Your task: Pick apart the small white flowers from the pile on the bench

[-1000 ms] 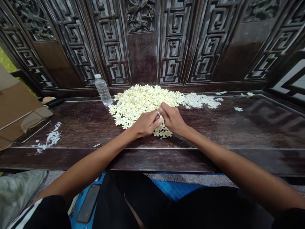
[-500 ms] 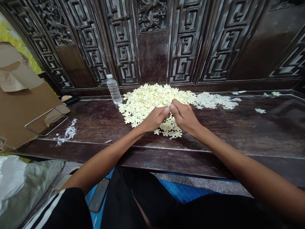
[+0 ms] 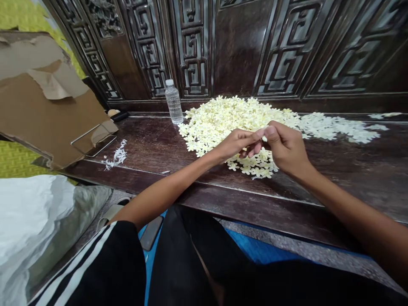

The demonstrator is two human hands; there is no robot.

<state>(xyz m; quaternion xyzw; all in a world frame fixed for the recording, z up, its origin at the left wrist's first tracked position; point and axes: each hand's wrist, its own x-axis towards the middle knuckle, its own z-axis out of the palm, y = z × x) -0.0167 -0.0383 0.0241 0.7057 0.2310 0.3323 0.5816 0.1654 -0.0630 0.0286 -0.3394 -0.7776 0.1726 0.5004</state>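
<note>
My left hand [image 3: 244, 142] and my right hand [image 3: 287, 144] meet over the front of a heap of pale yellow flowers [image 3: 223, 117] on a dark wooden bench [image 3: 149, 140]. Between the fingertips a small whitish bit shows, too small to name. The thumb and fingers of my right hand are pinched on it. My left thumb and forefinger are pressed together beside it, with the other fingers curled below. Whiter flowers [image 3: 338, 126] spread to the right of the heap.
A clear bottle [image 3: 174, 104] stands left of the heap. Farther left are white scraps [image 3: 117, 156], a wire frame [image 3: 94, 140] and torn cardboard [image 3: 54, 110]. A carved wooden back [image 3: 239, 51] rises behind. A phone [image 3: 151, 233] lies below the bench.
The view has shifted, so the bench and flowers sit farther left relative to my right arm's side. My fists have loosened; left fingers now show beneath, and a whitish bit is visible between the fingertips.
</note>
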